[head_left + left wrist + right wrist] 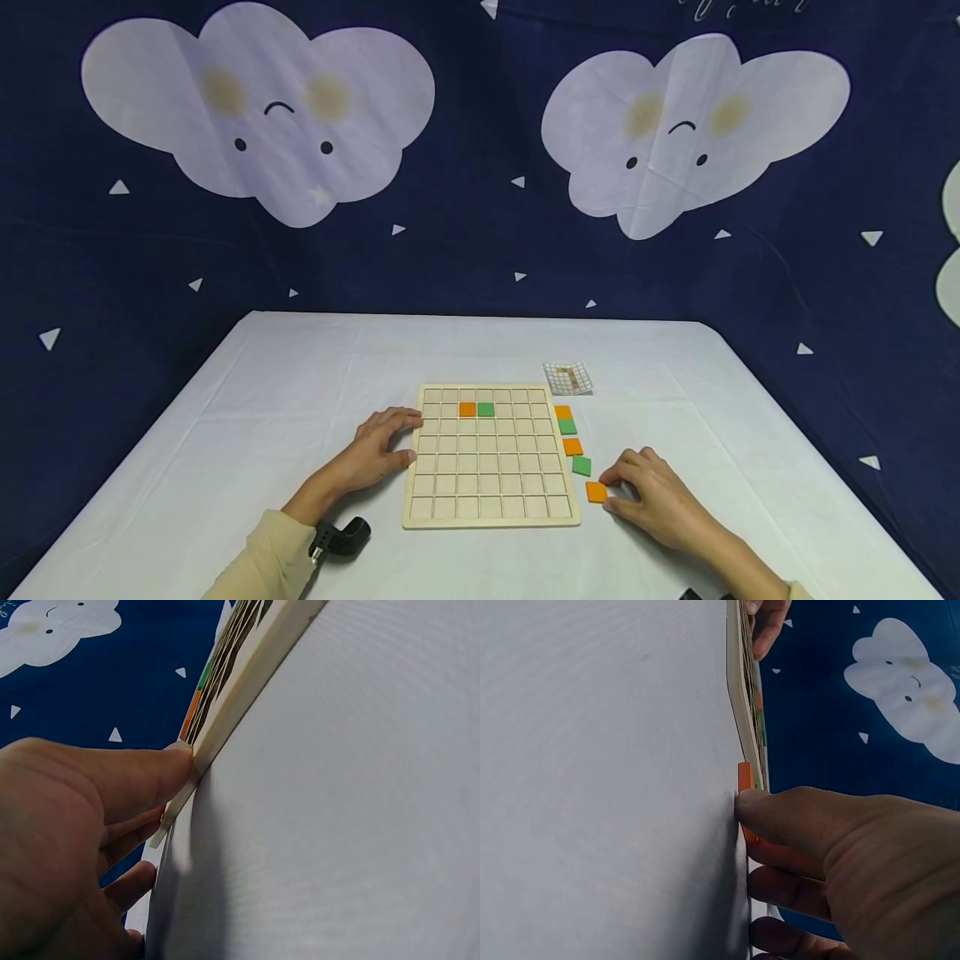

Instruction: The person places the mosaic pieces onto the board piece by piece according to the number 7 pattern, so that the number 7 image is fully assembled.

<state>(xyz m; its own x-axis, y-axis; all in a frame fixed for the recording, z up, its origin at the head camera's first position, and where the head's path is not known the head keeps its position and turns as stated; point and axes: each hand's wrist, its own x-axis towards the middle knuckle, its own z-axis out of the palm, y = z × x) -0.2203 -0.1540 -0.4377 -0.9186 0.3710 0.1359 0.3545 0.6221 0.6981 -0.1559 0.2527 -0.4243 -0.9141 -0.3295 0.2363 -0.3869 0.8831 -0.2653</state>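
Observation:
A wooden grid board [491, 525] lies on the table, with an orange tile [467, 409] and a green tile [486, 409] side by side in one of its upper rows. My left hand [378, 447] rests at the board's left edge, thumb and fingertips touching the rim, fingers loosely extended. Right of the board's lower corner, my right hand [654, 498] pinches a square orange tile [596, 492] between thumb and index finger, low over the cloth. In the right wrist view the thumb [754, 806] covers part of this orange tile [745, 776].
Along the board's right side lie more loose tiles: an orange one [563, 412], a green one [567, 427], another orange one [573, 447] and another green one [581, 466]. A small pattern card [567, 379] sits at the upper right corner. White cloth [300, 392] covers the table.

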